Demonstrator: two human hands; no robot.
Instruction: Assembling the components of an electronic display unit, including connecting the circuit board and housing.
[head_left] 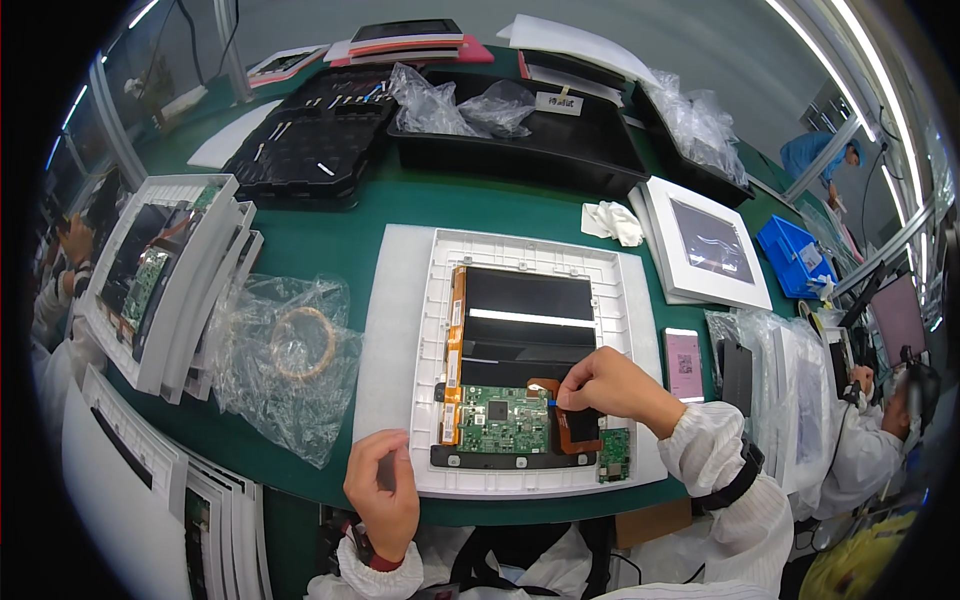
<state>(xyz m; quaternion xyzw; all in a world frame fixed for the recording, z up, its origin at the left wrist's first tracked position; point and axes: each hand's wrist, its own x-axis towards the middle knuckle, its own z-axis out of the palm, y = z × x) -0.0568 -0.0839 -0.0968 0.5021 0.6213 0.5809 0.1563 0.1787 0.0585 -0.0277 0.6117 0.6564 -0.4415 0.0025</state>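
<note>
A white rectangular display housing [610, 330] lies back up in front of me, with a dark panel [525, 345] inside it. A green circuit board [490, 425] sits on the lower part of the panel, and an orange flex strip [457, 350] runs up its left side. My right hand [610, 390] pinches an orange-brown flat flex cable [578, 446] by the board's right edge, near a small blue tab. A smaller green board [614, 455] lies at the lower right. My left hand [385, 495] is curled beside the housing's lower left corner, thumb and forefinger close together, nothing visible in them.
White foam [388, 300] lies under the housing. Housings [150, 290] are stacked at left beside bubble wrap [290, 360] with a tape roll. Black trays [520, 150] stand at the back. A pink phone [684, 365], a white-framed screen [710, 240] and a blue bin [795, 255] are right.
</note>
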